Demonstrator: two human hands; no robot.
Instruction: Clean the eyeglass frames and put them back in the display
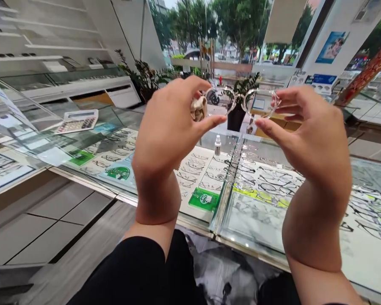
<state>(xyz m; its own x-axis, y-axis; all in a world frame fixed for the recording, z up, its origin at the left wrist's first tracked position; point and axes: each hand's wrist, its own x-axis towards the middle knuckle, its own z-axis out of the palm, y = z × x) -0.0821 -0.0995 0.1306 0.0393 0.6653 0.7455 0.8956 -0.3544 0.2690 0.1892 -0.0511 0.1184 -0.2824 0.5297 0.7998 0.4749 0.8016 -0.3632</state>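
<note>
A left hand (pixel 168 123) and right hand (pixel 314 131) pinch opposite sides of clear round glasses (pixel 240 97) above a glass counter (pixel 254 224), cloth (pixel 199 108) bunched in the left, the frame probably light, stiff and fragile, best held by its rims.

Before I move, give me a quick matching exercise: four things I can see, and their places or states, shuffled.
1. clear eyeglasses
2. crumpled cloth
3. small white bottle
4. calculator

A. in the left hand only
B. left of the left hand, with rows of keys showing
C. held up between the left hand and the right hand
D. standing upright on the counter

Pairs: 1-C, 2-A, 3-D, 4-B
</note>
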